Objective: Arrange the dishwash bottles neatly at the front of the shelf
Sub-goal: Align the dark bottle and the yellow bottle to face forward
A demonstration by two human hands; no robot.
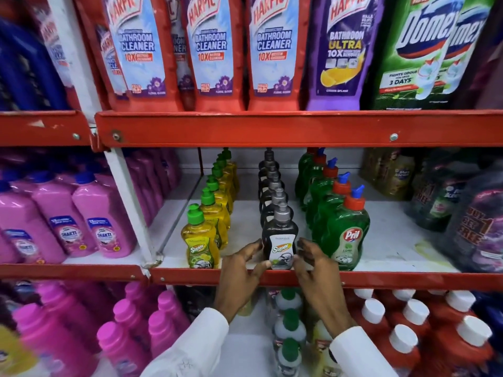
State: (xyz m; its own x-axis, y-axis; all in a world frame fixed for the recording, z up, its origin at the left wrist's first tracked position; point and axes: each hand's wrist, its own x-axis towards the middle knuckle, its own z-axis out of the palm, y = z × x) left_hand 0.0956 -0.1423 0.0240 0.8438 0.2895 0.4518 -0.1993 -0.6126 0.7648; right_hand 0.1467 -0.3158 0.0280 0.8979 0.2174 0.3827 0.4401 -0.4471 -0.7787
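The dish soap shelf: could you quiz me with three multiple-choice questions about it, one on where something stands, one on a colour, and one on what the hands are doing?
1. Where does the black bottle between the hands stand?
A. At the front edge of the middle shelf
B. On the top shelf
C. On the floor

2. What colour are the caps on the yellow bottles?
A. Red
B. Green
C. White

3. What are the left hand and right hand doing?
A. Lifting the bottle high
B. Resting at the person's sides
C. Flanking the front black bottle, fingers at its sides

Answers:
1. A, it heads its row just behind the red shelf lip.
2. B, each yellow bottle in the row shows a green cap.
3. C, one hand is at each side of the bottle, which stands upright on the shelf; a firm grip cannot be confirmed.
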